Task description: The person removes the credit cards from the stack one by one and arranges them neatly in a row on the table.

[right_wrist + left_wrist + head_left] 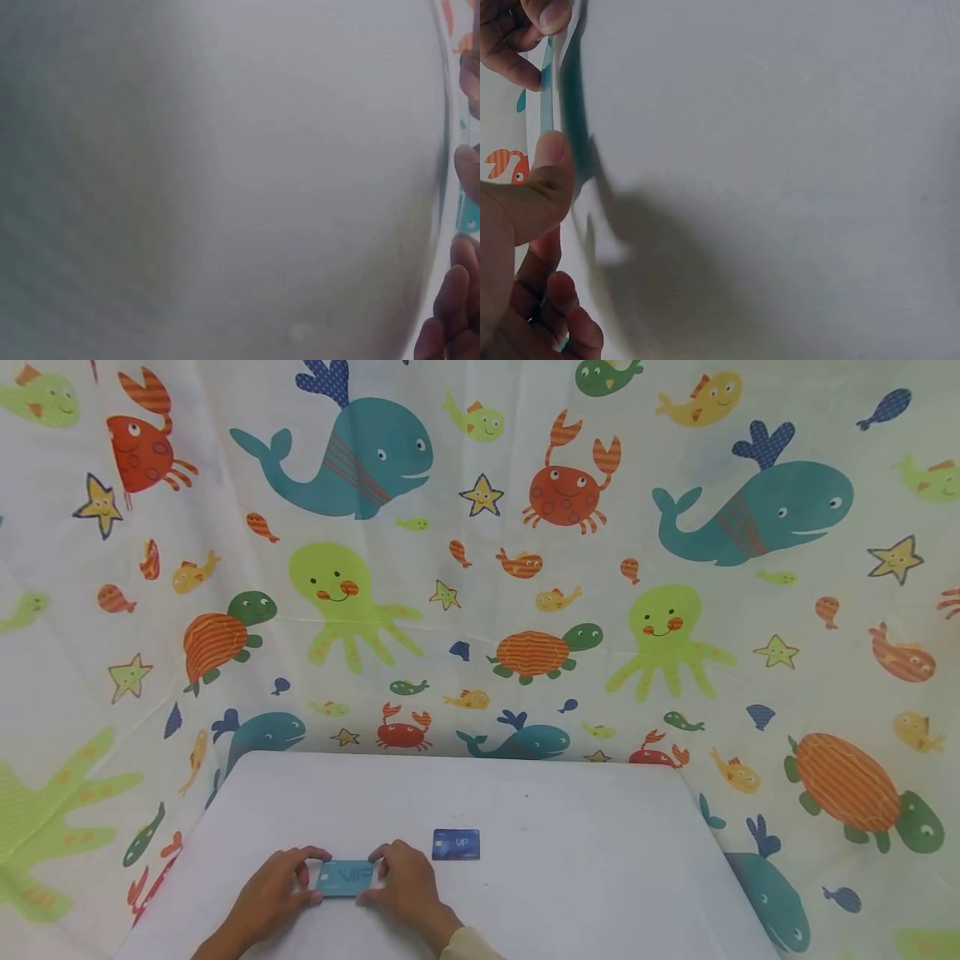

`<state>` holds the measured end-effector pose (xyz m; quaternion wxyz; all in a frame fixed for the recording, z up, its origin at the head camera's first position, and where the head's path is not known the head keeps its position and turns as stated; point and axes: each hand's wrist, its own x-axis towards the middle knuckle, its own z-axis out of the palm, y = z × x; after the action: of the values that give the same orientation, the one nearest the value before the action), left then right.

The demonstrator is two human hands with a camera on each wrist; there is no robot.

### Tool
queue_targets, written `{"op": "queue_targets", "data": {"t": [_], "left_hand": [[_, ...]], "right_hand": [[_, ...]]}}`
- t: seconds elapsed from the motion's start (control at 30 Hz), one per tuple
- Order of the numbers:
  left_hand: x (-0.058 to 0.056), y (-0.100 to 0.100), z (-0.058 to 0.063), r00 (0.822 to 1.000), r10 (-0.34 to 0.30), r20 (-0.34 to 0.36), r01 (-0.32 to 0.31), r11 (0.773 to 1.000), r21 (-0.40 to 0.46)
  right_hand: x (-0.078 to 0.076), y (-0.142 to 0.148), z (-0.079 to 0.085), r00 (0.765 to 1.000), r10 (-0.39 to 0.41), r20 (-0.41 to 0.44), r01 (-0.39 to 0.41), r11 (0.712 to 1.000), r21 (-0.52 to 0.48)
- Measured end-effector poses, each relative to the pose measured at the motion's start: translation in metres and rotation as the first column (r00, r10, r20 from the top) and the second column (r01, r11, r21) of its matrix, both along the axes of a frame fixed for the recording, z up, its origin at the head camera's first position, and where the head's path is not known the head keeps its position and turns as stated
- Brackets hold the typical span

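A teal card (pixel 347 878) with "VIP" lettering and a small pale chip is held flat between the two hands, over the near left part of the white table. My left hand (pixel 281 893) pinches its left end with thumb and fingers. From the other side, my right hand (pixel 408 885) grips the right end in the same way. Edge-on, the teal card (pixel 547 105) shows as a thin strip in the left wrist view, with a dark shadow beside it. Right of the right hand lies a dark blue VIP card (pixel 456 844), flat and untouched.
The white table (pixel 585 860) runs back to a hanging cloth (pixel 465 610) printed with whales, crabs, turtles and other sea animals. This cloth also hangs along both sides of the table.
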<state>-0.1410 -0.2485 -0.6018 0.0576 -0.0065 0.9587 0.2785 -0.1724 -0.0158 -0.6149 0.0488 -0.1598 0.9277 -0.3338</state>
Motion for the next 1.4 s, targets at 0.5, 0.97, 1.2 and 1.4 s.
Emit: {"op": "queue_targets", "data": {"t": [0.5, 0.97, 1.2, 1.4], "left_hand": [[0.0088, 0.0000, -0.0082, 1.000, 0.017, 0.010, -0.017, 1.000, 0.025], [0.0016, -0.0071, -0.0073, 0.999, 0.019, 0.044, -0.022, 0.998, 0.051], [0.0021, -0.0077, -0.0047, 0.998, 0.021, 0.066, -0.026, 0.997, 0.075], [0.0035, -0.0070, -0.0065, 0.995, 0.031, 0.095, -0.039, 0.996, 0.079]], "right_hand": [[0.0061, -0.0042, -0.0057, 1.000, -0.016, -0.025, 0.018, 0.998, 0.060], [0.0036, -0.0081, -0.0035, 0.998, -0.051, -0.021, 0.052, 0.997, 0.064], [0.0048, -0.0076, -0.0025, 0.996, -0.060, -0.064, 0.065, 0.995, 0.074], [0.0074, -0.0060, -0.0006, 0.998, -0.049, -0.034, 0.052, 0.995, 0.089]]}}
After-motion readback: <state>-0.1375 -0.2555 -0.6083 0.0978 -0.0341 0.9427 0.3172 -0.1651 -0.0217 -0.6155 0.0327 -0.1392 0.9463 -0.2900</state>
